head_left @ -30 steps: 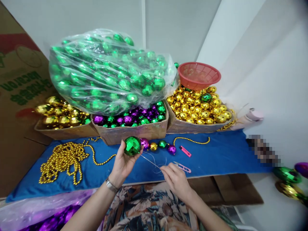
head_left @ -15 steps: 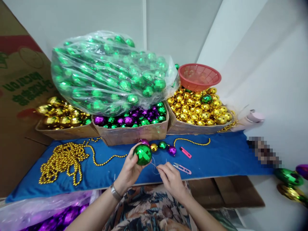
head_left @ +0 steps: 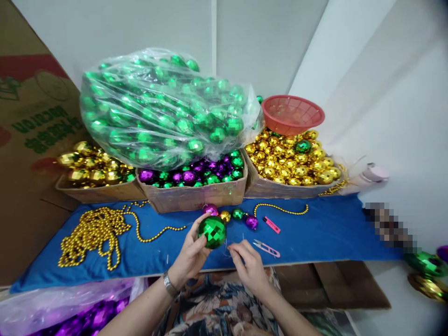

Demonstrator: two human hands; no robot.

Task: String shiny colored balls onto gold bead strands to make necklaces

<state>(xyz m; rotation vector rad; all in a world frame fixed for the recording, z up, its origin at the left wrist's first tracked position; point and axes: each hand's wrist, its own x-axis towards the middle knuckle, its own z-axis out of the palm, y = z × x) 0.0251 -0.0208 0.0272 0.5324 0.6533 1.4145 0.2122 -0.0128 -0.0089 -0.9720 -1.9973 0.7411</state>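
Note:
A shiny green faceted ball ornament is gripped by my left hand, thumb in front and fingers behind it. Just right of the ball, my right hand pinches a thin pale thread that runs toward the ball. Behind the hands on the blue cloth lie a magenta ball, a small gold ball, a green ball and a purple ball in a row. Pink thread snips rest to the right of my right hand, below a pink lighter-like object.
Gold bead strings are heaped at left. Behind stand cardboard boxes of gold balls and of purple and green balls, under a large plastic bag of green balls. A red basket sits on the gold balls.
The green ball in my left hand has moved slightly right and down, closer to my right hand. The right hand keeps its pinch on the thread. The camera view has shifted a little.

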